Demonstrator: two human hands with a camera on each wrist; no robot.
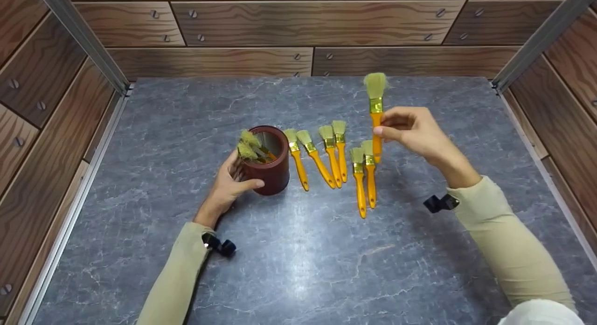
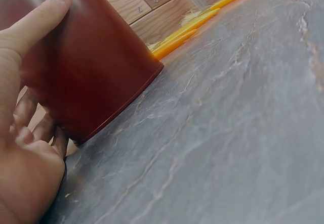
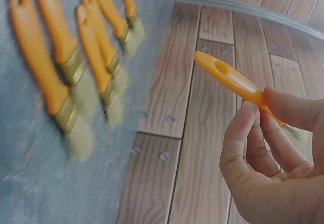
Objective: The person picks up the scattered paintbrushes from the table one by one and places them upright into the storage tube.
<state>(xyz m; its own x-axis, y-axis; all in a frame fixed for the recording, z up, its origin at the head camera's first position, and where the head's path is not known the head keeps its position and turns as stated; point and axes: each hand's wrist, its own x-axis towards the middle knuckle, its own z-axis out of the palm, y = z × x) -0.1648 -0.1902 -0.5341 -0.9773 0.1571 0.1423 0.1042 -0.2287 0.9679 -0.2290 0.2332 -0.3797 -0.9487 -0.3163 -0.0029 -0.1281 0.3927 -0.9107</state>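
My left hand grips the side of a dark red cylindrical cup, thumb across its front and fingers behind. The cup stands upright on the table, with brushes inside, bristles leaning over its left rim. In the left wrist view the thumb lies along the cup wall. Raised at the right, a paintbrush with an orange handle and pale bristles points bristles-up. My right hand pinches its handle between thumb and fingertips. The right wrist view shows that handle held above the table.
Several like paintbrushes lie on the table right of the cup, among them one nearest it, a middle pair and a pair below the raised brush. The grey marbled table ends at wood-patterned walls.
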